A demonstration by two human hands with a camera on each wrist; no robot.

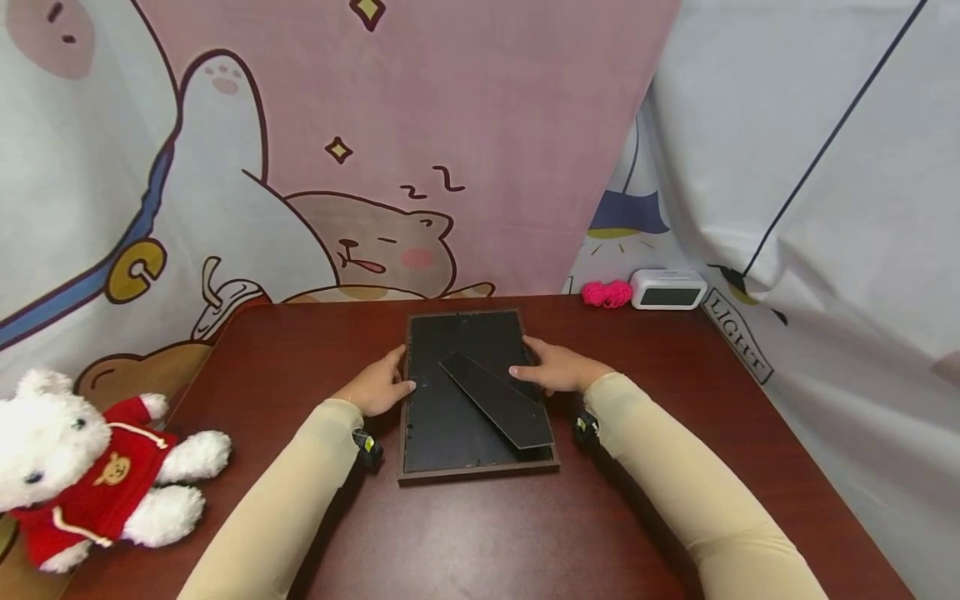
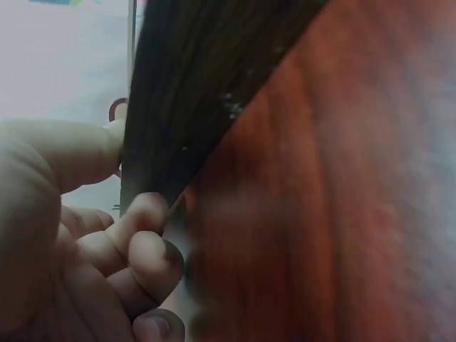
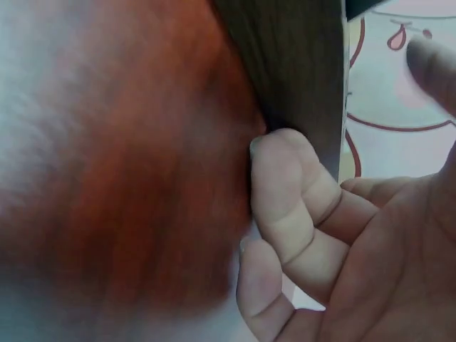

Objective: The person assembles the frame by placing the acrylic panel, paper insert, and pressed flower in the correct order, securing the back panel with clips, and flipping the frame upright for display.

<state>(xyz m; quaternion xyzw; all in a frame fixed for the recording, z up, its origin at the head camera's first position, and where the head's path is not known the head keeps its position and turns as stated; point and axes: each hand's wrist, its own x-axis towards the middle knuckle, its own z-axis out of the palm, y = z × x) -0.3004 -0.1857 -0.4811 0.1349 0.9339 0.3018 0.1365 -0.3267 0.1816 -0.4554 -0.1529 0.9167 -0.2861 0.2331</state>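
A picture frame (image 1: 450,408) lies back side up on the table, with a black backing and a thin brown rim. Its black easel stand (image 1: 498,402) slants across the backing toward the lower right corner. My left hand (image 1: 378,387) grips the left edge, thumb at the upper side and fingertips by the lower side in the left wrist view. At the right edge is my right hand (image 1: 558,369), its fingers curled against the bottom of the rim (image 3: 299,71) in the right wrist view. The right thumb (image 3: 434,71) stands raised, apart from the rim.
Along the back of the reddish-brown table (image 1: 465,533) stand a white digital clock (image 1: 669,290) and a bundle of pink yarn (image 1: 606,293). A white plush bear (image 1: 97,475) in a red sweater sits at the left edge. Printed cloth (image 1: 480,125) hangs behind.
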